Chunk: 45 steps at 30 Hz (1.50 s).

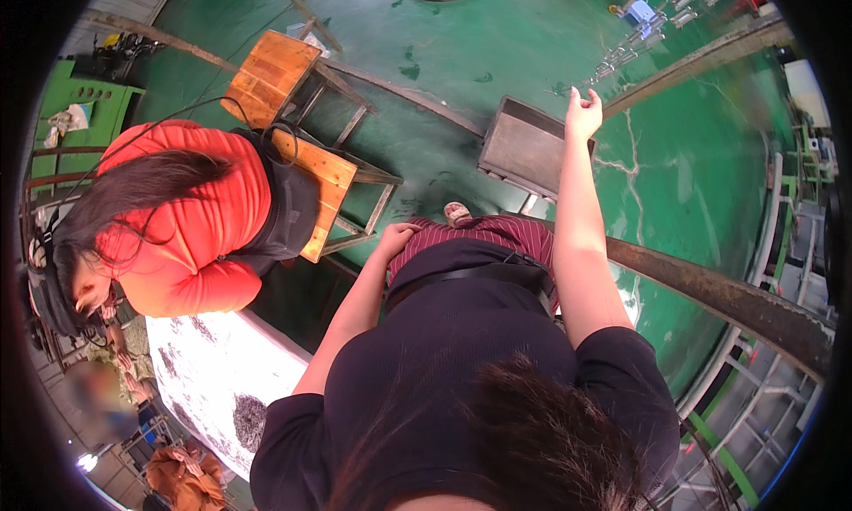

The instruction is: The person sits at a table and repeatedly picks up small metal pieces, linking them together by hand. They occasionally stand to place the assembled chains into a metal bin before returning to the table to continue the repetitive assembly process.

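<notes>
My right arm is stretched out ahead, and my right hand is raised above the far right edge of a grey metal bin. Its fingers are partly curled with the tips apart, and no object shows between them. Close to those fingertips ends a line of small shiny metal pieces, running off to the upper right; whether I touch it I cannot tell. My left hand lies fairly flat on my thigh, over dark red striped trousers, and holds nothing.
A co-worker in an orange top sits on my left on a wooden-topped stool. Beyond stands another stool. A bright white surface with dark patches lies between us. A rusty beam crosses at right.
</notes>
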Available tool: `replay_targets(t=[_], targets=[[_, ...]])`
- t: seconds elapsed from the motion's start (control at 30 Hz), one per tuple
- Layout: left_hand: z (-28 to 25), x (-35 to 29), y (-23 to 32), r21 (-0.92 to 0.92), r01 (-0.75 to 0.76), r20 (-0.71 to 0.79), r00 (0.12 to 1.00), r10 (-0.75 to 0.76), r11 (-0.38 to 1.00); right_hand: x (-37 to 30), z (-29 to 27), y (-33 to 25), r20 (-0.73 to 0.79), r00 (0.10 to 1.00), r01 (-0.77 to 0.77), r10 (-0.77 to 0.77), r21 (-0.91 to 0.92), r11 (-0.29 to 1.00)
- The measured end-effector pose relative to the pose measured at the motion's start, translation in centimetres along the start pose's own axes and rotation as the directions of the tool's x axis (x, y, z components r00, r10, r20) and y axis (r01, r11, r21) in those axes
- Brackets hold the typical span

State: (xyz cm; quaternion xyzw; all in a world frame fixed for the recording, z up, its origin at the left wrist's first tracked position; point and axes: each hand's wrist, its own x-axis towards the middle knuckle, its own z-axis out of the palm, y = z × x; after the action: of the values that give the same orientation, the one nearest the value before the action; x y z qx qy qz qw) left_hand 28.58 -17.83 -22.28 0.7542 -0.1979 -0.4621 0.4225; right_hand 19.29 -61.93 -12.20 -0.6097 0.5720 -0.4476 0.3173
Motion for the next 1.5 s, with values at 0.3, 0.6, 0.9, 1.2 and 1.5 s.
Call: replay_targets(t=[0.3, 0.6, 0.9, 1.2, 1.5], targets=[[-0.1, -0.5, -1.5, -0.051, -0.015, -0.065, 0.998, 0.011, 0.999, 0.4, 0.9, 1.8, -0.025, 0.997, 0.075, -0.073, 0.115, 0.991], [0.1, -1.0, -0.7, -0.021, 0.014, -0.078, 0.997, -0.016, 1.0, 0.5, -0.3, 0.9, 0.007, 0.997, -0.081, 0.081, 0.208, 0.975], [0.6, -1.5, -0.9, -0.026, 0.013, -0.094, 0.995, -0.015, 1.0, 0.6, -0.1, 0.2, 0.02, 0.984, -0.169, 0.176, 0.412, 0.895], [0.8, -0.7, -1.6, 0.007, 0.054, -0.096, 0.994, -0.053, 0.999, 0.2, -0.3, 0.5, 0.085, 0.987, -0.159, 0.137, 0.382, 0.91], [-1.4, -1.0, 0.5, -0.195, 0.243, -0.131, 0.954, -0.271, 0.95, 0.2, -0.4, 0.6, 0.044, 0.991, -0.136, 0.129, 0.383, 0.914]])
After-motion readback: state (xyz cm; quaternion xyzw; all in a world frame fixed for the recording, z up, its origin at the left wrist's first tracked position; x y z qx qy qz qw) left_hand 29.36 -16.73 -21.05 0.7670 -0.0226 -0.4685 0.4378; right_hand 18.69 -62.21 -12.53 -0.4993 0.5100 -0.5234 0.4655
